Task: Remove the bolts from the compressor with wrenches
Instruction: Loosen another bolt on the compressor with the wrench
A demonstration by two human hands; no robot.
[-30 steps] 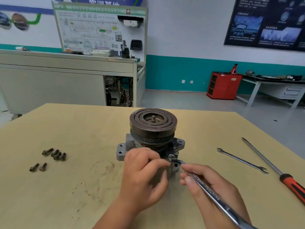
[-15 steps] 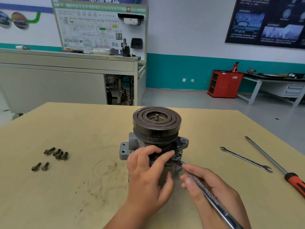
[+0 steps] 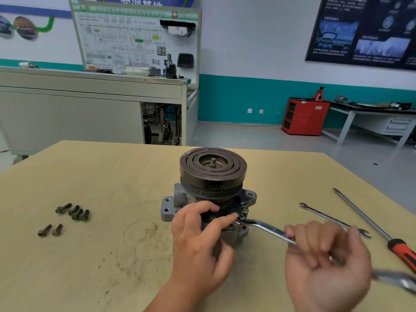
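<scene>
Nearest, gripping a wrench [image 3: 266, 229] in the curled right hand [image 3: 326, 266], its head at the side of the compressor [image 3: 212, 176]. Beyond, clasping that compressor, upright on the table [image 3: 101, 176], with the left hand [image 3: 198, 244], fingers curled. Farther left, loose bolts [image 3: 77, 213]; rightward, a second wrench [image 3: 326, 218] and screwdriver [image 3: 403, 251].

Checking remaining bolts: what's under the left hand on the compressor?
The left hand grips the near side of the compressor. Visible around it: the pulley above, a mounting ear to its left, the wrench to its right. Any bolts beneath the palm are covered.

Screwdriver [image 3: 401, 251] (red handle) on table [image 3: 90, 176]; cabinet [image 3: 305, 117] beyond.
</scene>
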